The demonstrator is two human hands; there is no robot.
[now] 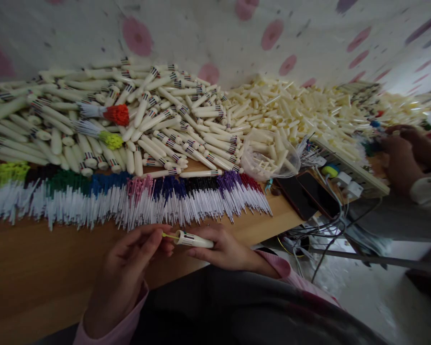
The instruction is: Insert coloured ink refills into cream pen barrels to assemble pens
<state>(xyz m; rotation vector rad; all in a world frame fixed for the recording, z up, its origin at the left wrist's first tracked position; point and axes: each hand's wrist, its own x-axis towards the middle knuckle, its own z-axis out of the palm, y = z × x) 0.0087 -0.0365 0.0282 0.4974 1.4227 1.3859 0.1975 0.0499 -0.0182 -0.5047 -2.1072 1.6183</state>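
Note:
In my right hand (224,247) lies a cream pen barrel (196,240), its open end turned to the left and dark slots showing near that end. My left hand (134,258) pinches a thin ink refill with a yellow end (169,235); the refill's other end reaches the barrel's mouth, and how deep it sits I cannot tell. Just beyond both hands, white ink refills (140,206) lie in a long row, grouped by coloured ends: yellow, green, blue, pink, black, purple and red.
Behind the refills rises a heap of cream multicolour pens (158,110), with loose cream tubes (283,105) to its right. A clear plastic bowl (253,165) holds cream parts. Two phones (318,194) and a power strip (355,165) with cables sit rightward. A co-worker's hands (404,148) are at far right.

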